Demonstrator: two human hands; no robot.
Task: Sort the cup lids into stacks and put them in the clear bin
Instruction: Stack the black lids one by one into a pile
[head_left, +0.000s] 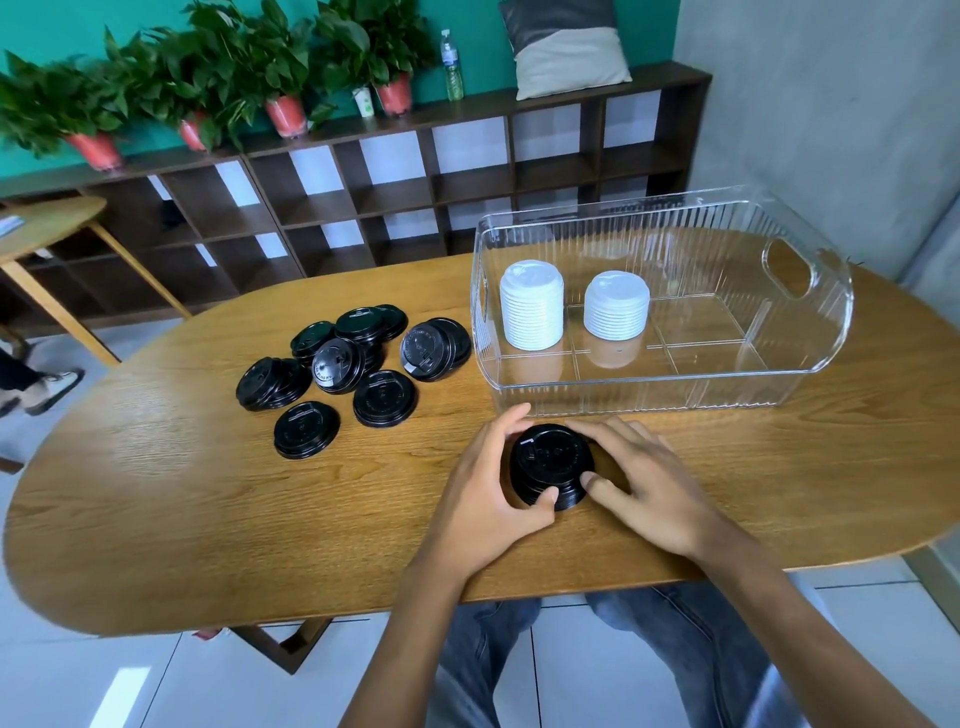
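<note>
Oak-grained and oval, the table (208, 519) fills a room backed by a teal wall and potted plants (208, 67). At its near edge, my left hand (488, 499) and right hand (644, 488) curl around a short stack of black lids (550, 465), thumbs pressed to its front rim. More loose black lids (358, 364) lie scattered to the left. Just beyond my fingers, the clear bin (779, 332) holds two stacks of white lids (532, 306).

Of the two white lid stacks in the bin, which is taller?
The left white stack, in the clear bin's left compartment, stands taller than the right white stack.
</note>
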